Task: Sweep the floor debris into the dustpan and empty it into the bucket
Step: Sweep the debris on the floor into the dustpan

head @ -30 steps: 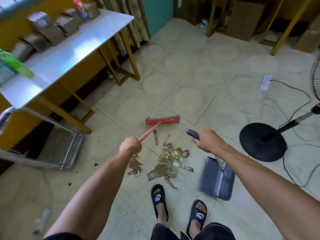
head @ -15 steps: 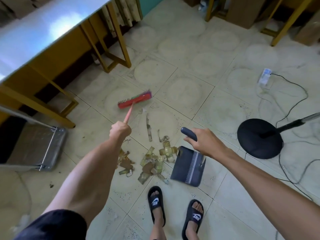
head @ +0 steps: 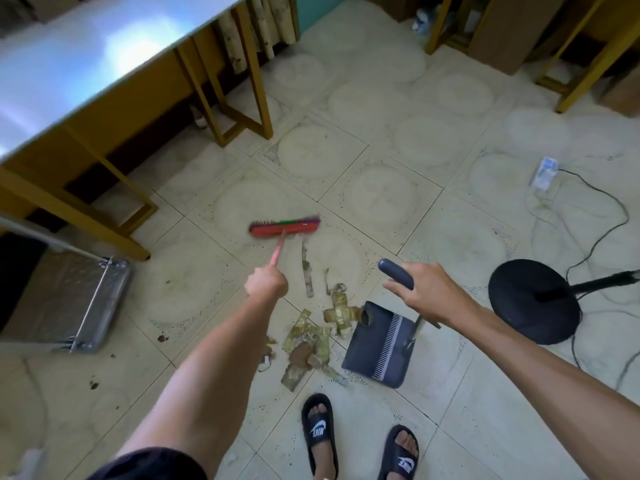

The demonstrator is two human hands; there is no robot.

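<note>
My left hand point(head: 266, 280) grips the pink handle of a red broom point(head: 284, 227), whose head rests on the tiles beyond the debris. My right hand point(head: 426, 291) holds the dark handle of a navy dustpan point(head: 379, 344) that stands on the floor with its mouth toward the debris. A pile of yellowish tape scraps and brown bits point(head: 313, 336) lies between the two tools, touching the dustpan's left edge. Two thin strips point(head: 307, 271) lie just below the broom head. No bucket is in view.
A yellow-legged table point(head: 114, 60) stands at the left, with a metal cart point(head: 79, 303) below it. A fan's black base point(head: 531, 299) and loose cables point(head: 602, 216) lie at the right. My sandalled feet point(head: 320, 431) are just behind the pile. Yellow shelf legs point(head: 585, 67) stand at the back.
The broom head has swung right, back toward the strips above the pile. The dustpan has stayed against the debris, and a scrap now sits at its lip.
</note>
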